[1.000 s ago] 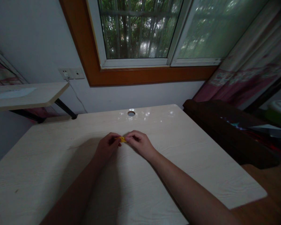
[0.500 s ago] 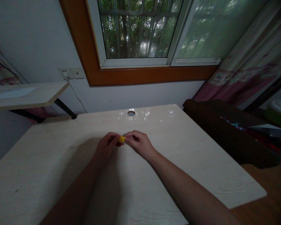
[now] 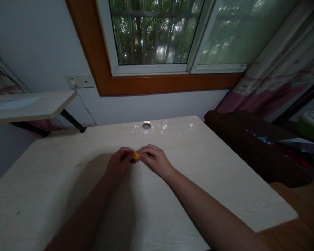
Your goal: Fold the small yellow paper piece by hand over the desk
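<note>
A small yellow piece point(image 3: 135, 156), too small to make out its kind, is held between my two hands over the middle of the table point(image 3: 211, 167). From the left, my left hand point(image 3: 120, 160) pinches it between thumb and fingers, which hide part of it. On the other side, the thumb and fingertips of my right hand point(image 3: 155, 158) close on a thin yellow part that sticks out to the right. Both hands are low over the tabletop, fingertips nearly meeting.
A round cable hole point(image 3: 146, 126) lies near the table's back edge. At the back left stands a raised shelf point(image 3: 49, 108) on black legs, a paper point(image 3: 14, 104) on it. Dark furniture point(image 3: 240, 146) with things on it flanks the right side. A window point(image 3: 157, 38) is behind.
The yellow piece has turned slightly and looks rounder on the left, with a thinner part toward my right fingers. My right hand has shifted up a little; the left is nearly still.
</note>
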`<state>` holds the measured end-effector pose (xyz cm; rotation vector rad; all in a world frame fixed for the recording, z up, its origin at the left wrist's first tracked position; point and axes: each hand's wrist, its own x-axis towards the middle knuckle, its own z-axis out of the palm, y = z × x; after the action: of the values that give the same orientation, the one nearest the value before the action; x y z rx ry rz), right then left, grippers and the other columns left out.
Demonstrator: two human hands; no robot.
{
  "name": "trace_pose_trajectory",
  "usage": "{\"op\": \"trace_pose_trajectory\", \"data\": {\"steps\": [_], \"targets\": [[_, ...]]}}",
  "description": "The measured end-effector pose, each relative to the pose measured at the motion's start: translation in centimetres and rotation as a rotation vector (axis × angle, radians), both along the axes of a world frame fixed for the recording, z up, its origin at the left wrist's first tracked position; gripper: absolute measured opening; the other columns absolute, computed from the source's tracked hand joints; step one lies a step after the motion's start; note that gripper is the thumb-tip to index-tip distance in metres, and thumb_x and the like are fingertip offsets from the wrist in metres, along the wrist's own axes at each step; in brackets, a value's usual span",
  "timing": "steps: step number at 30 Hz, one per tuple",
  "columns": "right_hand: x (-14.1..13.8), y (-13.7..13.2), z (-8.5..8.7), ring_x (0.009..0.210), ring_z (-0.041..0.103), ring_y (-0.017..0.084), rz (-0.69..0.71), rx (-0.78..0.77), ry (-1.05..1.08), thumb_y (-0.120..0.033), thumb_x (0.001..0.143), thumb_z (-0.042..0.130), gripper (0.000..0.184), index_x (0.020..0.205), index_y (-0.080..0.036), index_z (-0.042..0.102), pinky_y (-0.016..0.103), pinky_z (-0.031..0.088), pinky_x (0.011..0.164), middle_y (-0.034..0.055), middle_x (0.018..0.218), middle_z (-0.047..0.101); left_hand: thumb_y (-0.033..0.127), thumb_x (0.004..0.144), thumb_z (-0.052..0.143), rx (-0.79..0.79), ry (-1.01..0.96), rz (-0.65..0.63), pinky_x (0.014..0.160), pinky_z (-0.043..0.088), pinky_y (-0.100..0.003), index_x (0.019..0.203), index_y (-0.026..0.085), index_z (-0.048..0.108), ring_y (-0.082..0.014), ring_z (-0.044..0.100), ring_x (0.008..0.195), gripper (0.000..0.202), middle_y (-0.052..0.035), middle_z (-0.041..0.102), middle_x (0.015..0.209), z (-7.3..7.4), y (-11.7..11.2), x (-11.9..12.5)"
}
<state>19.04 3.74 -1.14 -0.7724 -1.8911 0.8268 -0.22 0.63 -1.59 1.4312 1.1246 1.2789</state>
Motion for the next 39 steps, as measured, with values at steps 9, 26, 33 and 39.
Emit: {"op": "trace_pose_trajectory", "data": {"steps": [9, 26, 33, 39], "targets": [[-0.14, -0.14, -0.15, 0.074, 0.059, 0.013, -0.027, -0.007, -0.020, -0.020, 0.085, 0.065, 0.003, 0.087, -0.020, 0.068, 0.024, 0.048, 0.066, 0.0027, 0.083, 0.063, 0.023, 0.092, 0.053, 0.231, 0.127, -0.026, 0.066, 0.058, -0.030, 0.095, 0.020, 0.063, -0.0117, 0.065, 0.074, 0.011, -0.0071, 0.059, 0.114, -0.04, -0.16, 0.00], [-0.10, -0.35, 0.26, 0.083, 0.060, 0.016, -0.027, 0.195, -0.175, -0.016, 0.087, 0.061, 0.008, 0.092, -0.021, 0.066, 0.027, 0.048, 0.074, 0.0049, 0.088, 0.063, 0.016, 0.083, 0.065, 0.611, 0.682, 0.183, 0.087, 0.052, -0.038, 0.088, 0.021, 0.066, -0.0189, 0.061, 0.093, 0.007, -0.0049, 0.066, 0.098, -0.02, 0.18, 0.01], [0.05, -0.52, 0.04, 0.083, 0.060, 0.015, -0.042, 0.223, -0.240, -0.018, 0.088, 0.060, 0.009, 0.094, -0.020, 0.065, 0.026, 0.047, 0.075, 0.0046, 0.090, 0.063, 0.014, 0.082, 0.065, 0.695, 0.782, 0.182, 0.088, 0.050, -0.038, 0.088, 0.021, 0.065, -0.0186, 0.060, 0.093, 0.009, -0.0039, 0.067, 0.097, 0.08, 0.07, 0.10], [0.22, -0.53, 0.45, 0.085, 0.061, 0.015, -0.047, 0.229, -0.290, -0.020, 0.091, 0.058, 0.009, 0.095, -0.020, 0.066, 0.026, 0.047, 0.077, 0.0053, 0.091, 0.065, 0.014, 0.083, 0.063, 0.699, 0.775, 0.189, 0.084, 0.051, -0.037, 0.085, 0.021, 0.066, -0.0187, 0.060, 0.089, 0.008, -0.0035, 0.068, 0.091, 0.34, 0.07, 0.21]]}}
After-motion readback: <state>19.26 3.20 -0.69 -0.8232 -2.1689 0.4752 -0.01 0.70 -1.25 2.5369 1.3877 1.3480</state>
